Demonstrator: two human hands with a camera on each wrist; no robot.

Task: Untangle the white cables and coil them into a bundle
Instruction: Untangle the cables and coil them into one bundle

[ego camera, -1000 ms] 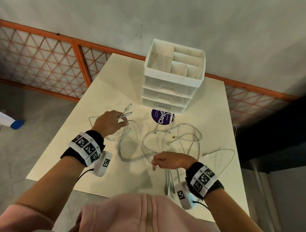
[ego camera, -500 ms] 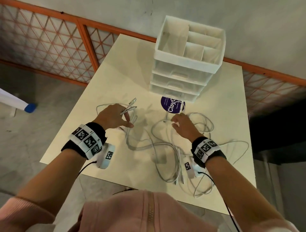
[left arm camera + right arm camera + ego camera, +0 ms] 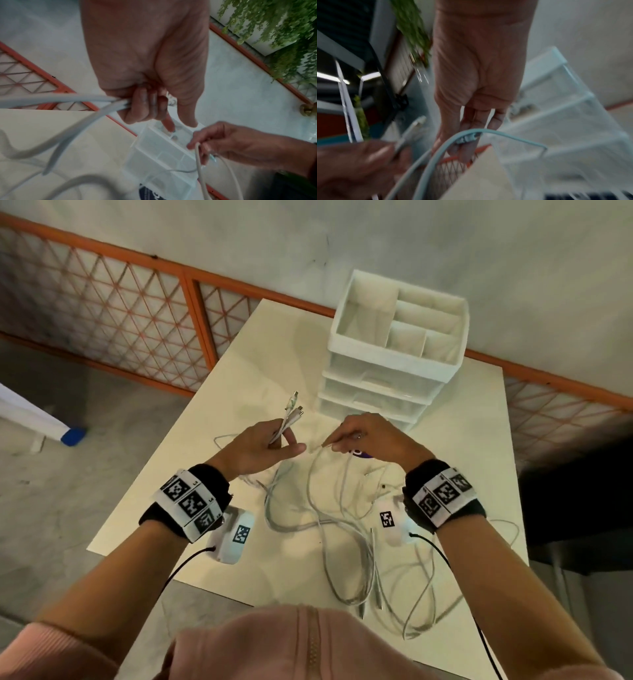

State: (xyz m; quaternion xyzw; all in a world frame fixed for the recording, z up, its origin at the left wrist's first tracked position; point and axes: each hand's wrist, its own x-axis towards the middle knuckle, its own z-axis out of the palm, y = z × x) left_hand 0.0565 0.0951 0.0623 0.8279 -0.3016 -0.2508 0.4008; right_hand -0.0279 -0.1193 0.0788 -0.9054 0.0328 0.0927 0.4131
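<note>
Several white cables (image 3: 329,518) lie tangled on the cream table (image 3: 260,364), with loops trailing to its near edge. My left hand (image 3: 263,445) is raised above the table and grips two cable ends, whose plugs (image 3: 294,409) stick up past the fingers. In the left wrist view my left hand (image 3: 145,106) has its fingers curled round these cables (image 3: 68,100). My right hand (image 3: 363,436) hovers close beside it, pinching another cable end (image 3: 320,447). The right wrist view shows that plug (image 3: 467,138) at my fingertips, the cable arching away.
A white three-drawer organiser (image 3: 394,354) with an open compartmented top stands at the table's far side, just behind my hands. A purple sticker (image 3: 359,453) peeks from under my right hand. An orange lattice fence (image 3: 113,313) and a grey wall run behind.
My right hand moved from the near tangle to the far cables, took a cable end and lifted it toward my left hand. The left hand rose slightly, still holding its two ends.
</note>
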